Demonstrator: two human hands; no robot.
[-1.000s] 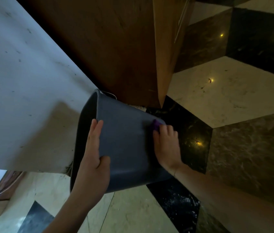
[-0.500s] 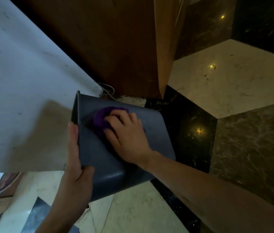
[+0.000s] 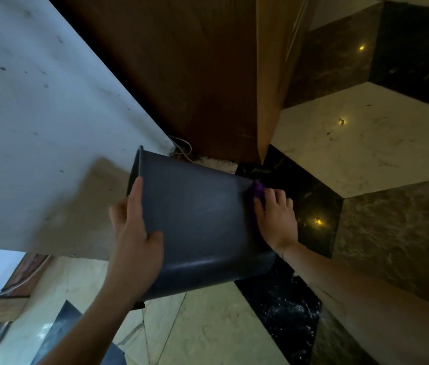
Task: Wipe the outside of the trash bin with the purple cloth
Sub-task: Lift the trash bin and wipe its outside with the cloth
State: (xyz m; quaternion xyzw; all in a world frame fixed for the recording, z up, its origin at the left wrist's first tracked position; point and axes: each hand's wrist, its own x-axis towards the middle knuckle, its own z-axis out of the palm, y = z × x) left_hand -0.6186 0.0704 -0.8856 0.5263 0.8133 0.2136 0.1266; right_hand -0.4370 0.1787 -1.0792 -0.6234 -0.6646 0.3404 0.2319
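A dark grey trash bin (image 3: pixel 202 219) is held tilted on its side above the floor, its open rim facing left toward the wall. My left hand (image 3: pixel 134 241) grips the bin near the rim, thumb on the outer side. My right hand (image 3: pixel 276 217) presses the purple cloth (image 3: pixel 257 189) against the bin's outer wall at its bottom end. Only a small bunch of the cloth shows past my fingertips; the rest is hidden under my hand.
A white wall (image 3: pixel 36 127) fills the left. A brown wooden cabinet (image 3: pixel 181 69) stands behind the bin, with a loose cable (image 3: pixel 183 146) at its foot. The floor is glossy marble in cream (image 3: pixel 366 143), black and brown tiles.
My right hand slid the cloth from near the bin's rim along the outer wall to the bottom end. My left hand shifted its grip, and the bin turned slightly.
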